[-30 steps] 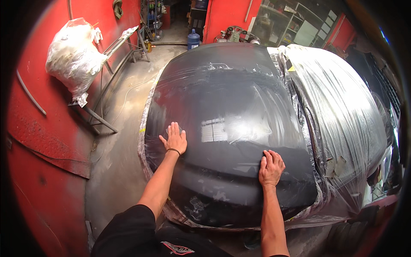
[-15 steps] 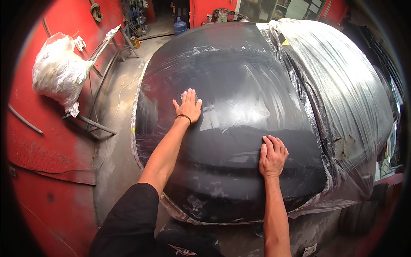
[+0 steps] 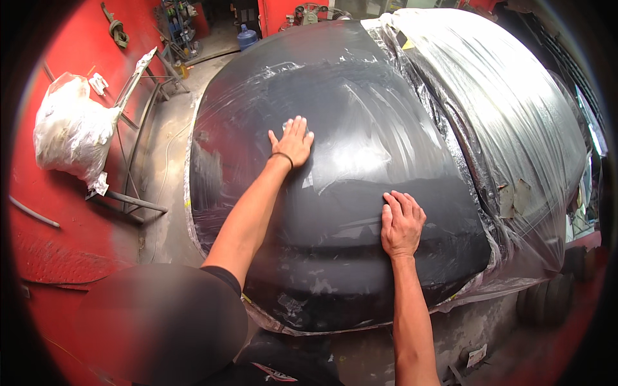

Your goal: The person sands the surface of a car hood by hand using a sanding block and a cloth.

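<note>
1. Head view, looking down: a dark car hood [image 3: 347, 212], streaked with pale smears and shiny patches, lies directly beneath both hands and spreads out around them
2. The left hand [image 3: 295, 143], wearing a dark wristband [image 3: 283, 156], lies flat left of the hood's middle, fingers extended and thumb apart; a small pale piece [image 3: 286, 127] shows at its fingertips, mostly hidden under them, so whether the fingers grip it cannot be told
3. The right hand [image 3: 403, 226] rests palm down on the right part of the hood, closer to the person, fingers slightly bent and side by side, thumb near them, clasping nothing visible
4. Right of the hood, crinkled clear plastic sheeting [image 3: 496, 103] covers the neighbouring bodywork
5. Left of the hood, a stuffed whitish bag [image 3: 74, 128] sits by a metal stand [image 3: 138, 199] against a red wall [image 3: 38, 248]
6. Beyond the hood's far left edge stands a blue water jug [image 3: 246, 37]
</note>
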Demonstrator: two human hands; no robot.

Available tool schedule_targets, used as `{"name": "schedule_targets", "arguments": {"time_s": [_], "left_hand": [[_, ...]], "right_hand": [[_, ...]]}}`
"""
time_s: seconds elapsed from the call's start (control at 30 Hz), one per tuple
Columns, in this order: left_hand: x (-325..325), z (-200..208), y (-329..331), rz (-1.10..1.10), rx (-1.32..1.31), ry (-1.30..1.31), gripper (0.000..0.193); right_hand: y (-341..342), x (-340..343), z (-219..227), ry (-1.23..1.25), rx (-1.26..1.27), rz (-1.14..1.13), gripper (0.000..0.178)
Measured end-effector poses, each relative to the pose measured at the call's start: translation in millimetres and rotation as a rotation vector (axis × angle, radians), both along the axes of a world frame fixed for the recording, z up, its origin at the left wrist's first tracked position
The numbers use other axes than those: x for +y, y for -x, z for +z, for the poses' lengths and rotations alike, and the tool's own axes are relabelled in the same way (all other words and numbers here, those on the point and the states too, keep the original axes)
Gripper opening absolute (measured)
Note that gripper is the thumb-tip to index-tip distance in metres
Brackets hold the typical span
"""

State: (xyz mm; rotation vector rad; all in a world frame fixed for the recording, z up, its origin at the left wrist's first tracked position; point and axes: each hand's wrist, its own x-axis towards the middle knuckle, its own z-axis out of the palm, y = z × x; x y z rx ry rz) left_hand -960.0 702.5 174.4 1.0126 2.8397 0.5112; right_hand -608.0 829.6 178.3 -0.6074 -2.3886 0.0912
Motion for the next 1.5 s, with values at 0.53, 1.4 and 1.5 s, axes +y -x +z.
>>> {"name": "schedule_targets", "arguments": {"time_s": [0.53,1.4,1.5], "left_hand": [[-60,-16,-26,-0.022,0.028,-0.036,0.068],[-188,-61,-216,-0.093,-0.078,-0.093,0.074],[-166,-51,-76,0.099,-0.047,-0.08,0.07]], "right_hand": [[-3,9,-4,0.083,0.085,-0.006,0.031],[-29,31,-12,0.028,0.093,-0.18,0.033],[-14,16,-5,0.052,0.074,-0.133,0.034]]}}
